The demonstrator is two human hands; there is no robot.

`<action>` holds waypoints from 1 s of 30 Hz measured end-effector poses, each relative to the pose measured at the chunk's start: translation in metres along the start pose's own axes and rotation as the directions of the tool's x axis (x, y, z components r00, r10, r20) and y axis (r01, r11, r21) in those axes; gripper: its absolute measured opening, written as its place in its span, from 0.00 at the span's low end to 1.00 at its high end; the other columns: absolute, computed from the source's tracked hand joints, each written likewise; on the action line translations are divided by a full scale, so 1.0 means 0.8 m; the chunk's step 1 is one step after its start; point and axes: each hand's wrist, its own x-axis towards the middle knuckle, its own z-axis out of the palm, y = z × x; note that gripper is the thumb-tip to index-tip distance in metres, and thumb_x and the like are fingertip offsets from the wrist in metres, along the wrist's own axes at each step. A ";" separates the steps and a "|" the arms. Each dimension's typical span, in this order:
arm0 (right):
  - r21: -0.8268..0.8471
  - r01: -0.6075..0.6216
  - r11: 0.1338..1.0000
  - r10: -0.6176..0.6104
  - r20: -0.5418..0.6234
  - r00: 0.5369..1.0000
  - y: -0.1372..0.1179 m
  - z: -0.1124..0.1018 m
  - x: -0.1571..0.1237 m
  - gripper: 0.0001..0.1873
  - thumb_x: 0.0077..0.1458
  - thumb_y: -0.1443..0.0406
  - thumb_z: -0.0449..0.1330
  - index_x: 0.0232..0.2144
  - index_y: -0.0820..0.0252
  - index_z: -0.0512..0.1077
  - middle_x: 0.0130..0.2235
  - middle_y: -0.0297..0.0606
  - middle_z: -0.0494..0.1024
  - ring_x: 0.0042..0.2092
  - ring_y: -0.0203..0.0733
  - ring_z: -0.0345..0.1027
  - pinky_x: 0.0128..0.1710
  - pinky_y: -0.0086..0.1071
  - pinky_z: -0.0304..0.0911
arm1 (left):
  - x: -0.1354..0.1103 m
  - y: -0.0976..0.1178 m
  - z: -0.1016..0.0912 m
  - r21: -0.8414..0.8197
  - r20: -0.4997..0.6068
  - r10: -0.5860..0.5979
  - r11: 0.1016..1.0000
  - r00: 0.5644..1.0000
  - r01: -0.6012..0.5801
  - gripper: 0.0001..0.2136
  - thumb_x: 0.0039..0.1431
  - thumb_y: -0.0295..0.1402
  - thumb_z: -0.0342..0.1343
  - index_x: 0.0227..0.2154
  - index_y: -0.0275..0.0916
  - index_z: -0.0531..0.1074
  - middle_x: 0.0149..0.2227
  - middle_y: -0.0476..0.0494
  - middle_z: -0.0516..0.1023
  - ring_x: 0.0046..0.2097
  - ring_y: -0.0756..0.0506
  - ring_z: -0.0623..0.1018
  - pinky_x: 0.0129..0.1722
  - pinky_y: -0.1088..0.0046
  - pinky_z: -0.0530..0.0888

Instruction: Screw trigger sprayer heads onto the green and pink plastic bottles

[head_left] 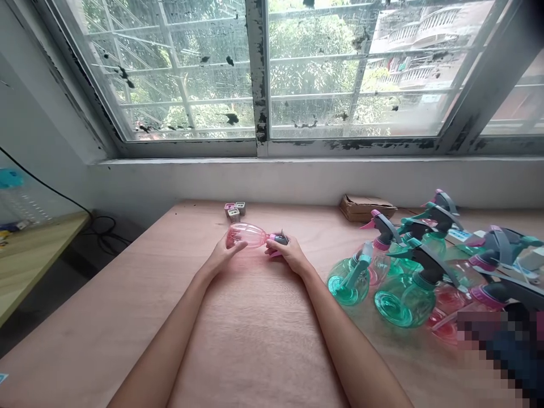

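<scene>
A pink see-through spray bottle [249,234] lies on its side near the middle of the wooden table [255,334]. My left hand [225,252] is wrapped round the bottle's body. My right hand [289,253] is closed on the grey and pink spray head [278,239] at the bottle's neck. Both forearms reach forward from the near edge.
Several green and pink spray bottles [408,272] lie heaped at the right. A flat cardboard box [366,207] sits by the wall, with three small square blocks [235,211] behind the held bottle. A window spans the back. A second table [29,249] and a black cable are at the left.
</scene>
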 end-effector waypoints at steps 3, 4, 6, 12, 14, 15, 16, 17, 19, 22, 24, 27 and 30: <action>-0.002 0.006 1.000 -0.006 -0.008 1.000 0.001 0.000 0.000 0.21 0.43 0.56 0.75 0.37 0.59 0.75 0.30 0.35 0.81 0.29 0.42 0.79 0.26 0.30 0.73 | -0.002 0.001 0.000 -0.005 0.001 -0.002 1.000 1.000 0.002 0.35 0.49 0.48 0.68 0.59 0.39 0.67 0.54 0.36 0.77 0.57 0.32 0.75 0.59 0.54 0.69; -0.002 0.008 1.000 -0.009 -0.013 1.000 0.001 -0.001 0.000 0.21 0.43 0.56 0.75 0.36 0.59 0.75 0.29 0.34 0.81 0.29 0.42 0.79 0.26 0.30 0.73 | -0.002 0.000 0.000 -0.011 -0.001 0.000 1.000 1.000 0.000 0.38 0.49 0.46 0.69 0.62 0.41 0.64 0.57 0.36 0.75 0.59 0.32 0.73 0.60 0.54 0.68; -0.004 0.012 1.000 -0.012 -0.020 1.000 0.002 -0.001 0.001 0.21 0.43 0.56 0.75 0.36 0.59 0.75 0.29 0.35 0.81 0.28 0.42 0.79 0.26 0.30 0.73 | -0.004 0.000 0.001 -0.025 -0.007 0.004 1.000 1.000 -0.005 0.42 0.48 0.44 0.70 0.65 0.45 0.59 0.63 0.37 0.70 0.63 0.33 0.69 0.62 0.56 0.66; -0.007 0.015 1.000 -0.015 -0.021 1.000 0.005 -0.002 0.003 0.22 0.42 0.55 0.75 0.35 0.60 0.76 0.27 0.35 0.81 0.27 0.42 0.78 0.25 0.30 0.73 | -0.005 0.004 0.002 -0.039 0.014 0.025 0.999 1.000 -0.024 0.42 0.50 0.45 0.68 0.66 0.43 0.59 0.60 0.36 0.73 0.62 0.33 0.71 0.62 0.55 0.66; -0.007 0.014 1.000 -0.014 -0.020 1.000 0.006 -0.002 0.002 0.22 0.42 0.54 0.75 0.35 0.60 0.76 0.27 0.35 0.81 0.27 0.42 0.78 0.25 0.30 0.73 | -0.004 0.005 0.001 -0.035 0.025 0.021 0.999 0.999 -0.020 0.37 0.52 0.48 0.66 0.63 0.39 0.64 0.56 0.35 0.76 0.58 0.33 0.74 0.61 0.54 0.67; -0.007 0.015 1.000 -0.015 -0.021 1.000 0.006 -0.002 0.002 0.22 0.42 0.54 0.75 0.35 0.60 0.76 0.27 0.36 0.81 0.28 0.42 0.78 0.24 0.30 0.73 | -0.003 0.005 0.001 -0.030 0.026 0.013 0.999 1.000 -0.012 0.36 0.52 0.48 0.65 0.61 0.38 0.66 0.54 0.35 0.77 0.57 0.32 0.75 0.60 0.53 0.68; -0.006 0.017 1.000 -0.017 -0.024 1.000 0.006 -0.002 0.002 0.22 0.42 0.54 0.75 0.35 0.60 0.76 0.28 0.36 0.81 0.28 0.43 0.78 0.24 0.30 0.73 | -0.003 0.004 0.000 -0.024 0.022 0.003 1.000 1.000 -0.003 0.35 0.51 0.48 0.66 0.60 0.36 0.68 0.54 0.33 0.78 0.57 0.31 0.75 0.60 0.52 0.68; -0.003 0.020 1.000 -0.020 -0.028 0.999 0.005 -0.002 0.002 0.22 0.42 0.54 0.75 0.35 0.60 0.76 0.28 0.36 0.81 0.28 0.43 0.79 0.24 0.30 0.73 | -0.003 0.003 0.000 -0.019 0.017 -0.004 1.000 1.000 0.005 0.36 0.50 0.47 0.67 0.59 0.36 0.68 0.55 0.33 0.77 0.58 0.30 0.75 0.60 0.51 0.68; 0.003 0.026 1.000 -0.026 -0.036 0.999 0.004 -0.003 0.002 0.22 0.42 0.53 0.75 0.35 0.60 0.76 0.29 0.36 0.81 0.29 0.43 0.78 0.25 0.31 0.74 | -0.003 0.001 0.001 -0.020 0.007 -0.006 1.000 1.000 0.006 0.39 0.48 0.45 0.69 0.62 0.38 0.65 0.59 0.33 0.74 0.61 0.30 0.72 0.62 0.51 0.65; 0.011 0.031 0.999 -0.030 -0.044 0.999 0.002 -0.003 0.001 0.21 0.43 0.53 0.74 0.34 0.60 0.75 0.29 0.35 0.80 0.29 0.43 0.78 0.26 0.32 0.75 | -0.003 -0.002 0.002 -0.034 0.010 0.012 0.999 1.000 -0.012 0.43 0.48 0.43 0.69 0.67 0.46 0.58 0.66 0.38 0.67 0.66 0.33 0.66 0.65 0.56 0.62; 0.012 0.026 1.000 -0.026 -0.040 0.999 0.001 -0.002 0.001 0.21 0.43 0.53 0.74 0.34 0.60 0.76 0.29 0.36 0.81 0.29 0.43 0.78 0.27 0.32 0.75 | -0.002 -0.004 0.002 -0.038 0.013 0.017 0.999 1.000 -0.017 0.44 0.49 0.43 0.69 0.67 0.47 0.57 0.67 0.38 0.66 0.66 0.34 0.66 0.64 0.57 0.64; 0.006 0.010 1.000 -0.010 -0.021 1.000 -0.001 0.000 0.000 0.21 0.41 0.55 0.75 0.34 0.60 0.76 0.29 0.36 0.81 0.29 0.43 0.78 0.26 0.31 0.74 | 0.001 -0.006 0.001 -0.037 0.020 0.012 0.999 1.000 -0.011 0.40 0.51 0.48 0.67 0.64 0.41 0.62 0.59 0.34 0.74 0.61 0.32 0.72 0.60 0.55 0.68; 0.004 0.005 1.000 -0.005 -0.018 1.000 -0.001 0.000 0.000 0.22 0.41 0.55 0.76 0.34 0.60 0.76 0.28 0.35 0.81 0.28 0.43 0.78 0.26 0.31 0.73 | 0.004 -0.010 -0.001 -0.034 0.021 0.012 0.999 1.000 -0.011 0.36 0.51 0.50 0.66 0.59 0.36 0.68 0.52 0.33 0.79 0.57 0.31 0.76 0.59 0.52 0.69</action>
